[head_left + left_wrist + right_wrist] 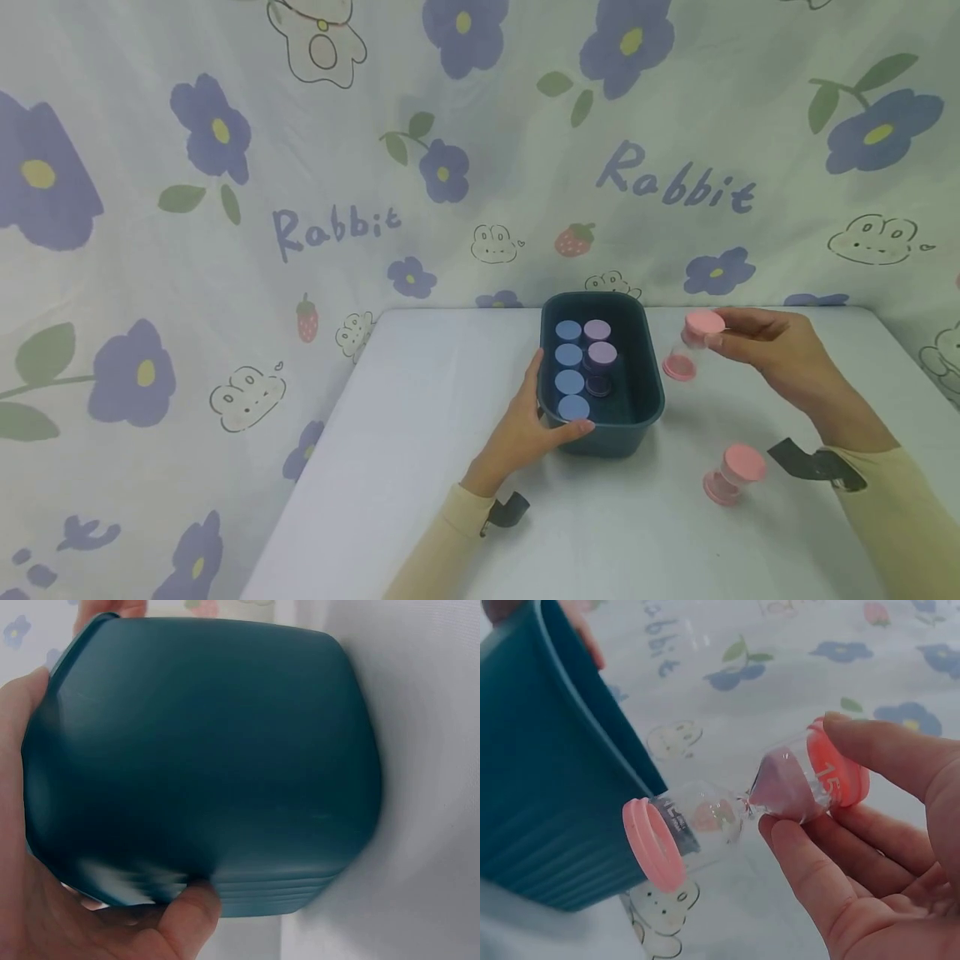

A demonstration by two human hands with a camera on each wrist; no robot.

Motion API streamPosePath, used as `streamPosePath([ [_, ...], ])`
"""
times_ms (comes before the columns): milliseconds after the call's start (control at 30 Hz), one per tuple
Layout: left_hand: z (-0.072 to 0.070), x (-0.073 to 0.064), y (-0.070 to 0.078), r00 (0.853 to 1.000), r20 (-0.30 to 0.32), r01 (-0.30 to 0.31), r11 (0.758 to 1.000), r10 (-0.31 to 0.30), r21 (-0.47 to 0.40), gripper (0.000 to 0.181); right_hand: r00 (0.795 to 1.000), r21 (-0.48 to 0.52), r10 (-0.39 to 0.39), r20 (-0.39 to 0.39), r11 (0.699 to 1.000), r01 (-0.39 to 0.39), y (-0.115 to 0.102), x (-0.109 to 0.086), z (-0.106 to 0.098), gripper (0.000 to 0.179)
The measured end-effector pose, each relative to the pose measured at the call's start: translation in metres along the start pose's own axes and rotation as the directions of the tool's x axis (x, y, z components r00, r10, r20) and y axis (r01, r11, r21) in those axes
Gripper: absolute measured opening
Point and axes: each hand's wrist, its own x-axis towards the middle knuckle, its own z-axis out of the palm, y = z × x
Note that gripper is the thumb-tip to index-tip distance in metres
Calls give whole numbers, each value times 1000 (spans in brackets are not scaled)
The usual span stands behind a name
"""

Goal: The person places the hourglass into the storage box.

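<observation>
With thumb and fingers, my right hand (783, 357) pinches a small hourglass (704, 325) by its upper pink end cap, just right of the bin. In the right wrist view this hourglass (784, 784) has clear bulbs, pinkish sand and the number 15 on one end. My left hand (521, 433) grips the near left corner of a dark teal bin (651, 392), thumb on the near rim. Blue-capped hourglasses (569, 382) stand in a row along the bin's left side, beside purple-capped hourglasses (602, 352). The left wrist view shows the bin's outer wall (202, 750).
Another pink-capped hourglass (742, 463) stands on the white table (390, 417), near and right of the bin. Behind the table hangs a curtain (510, 167) printed with flowers and rabbits. Dark straps (817, 467) hang at the sleeve cuffs.
</observation>
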Motion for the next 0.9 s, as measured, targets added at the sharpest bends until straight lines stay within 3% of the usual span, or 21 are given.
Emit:
streamPosePath([
  [333, -3, -1, 3, 1000, 5, 1, 1000, -1, 1, 120, 1000, 122, 21, -4, 992, -20, -32, 3, 15, 57],
  [533, -3, 0, 3, 1000, 10, -5, 1000, 6, -6, 120, 999, 188, -33, 27, 982, 27, -43, 7, 31, 55],
  [700, -2, 0, 2, 1000, 5, -17, 1000, 17, 1, 121, 995, 173, -78, 60, 983, 66, -44, 11, 46, 54],
  [900, -1, 1, 1, 1000, 1, 1, 1000, -1, 13, 121, 995, 112, -34, 97, 993, 23, -43, 14, 60, 54],
])
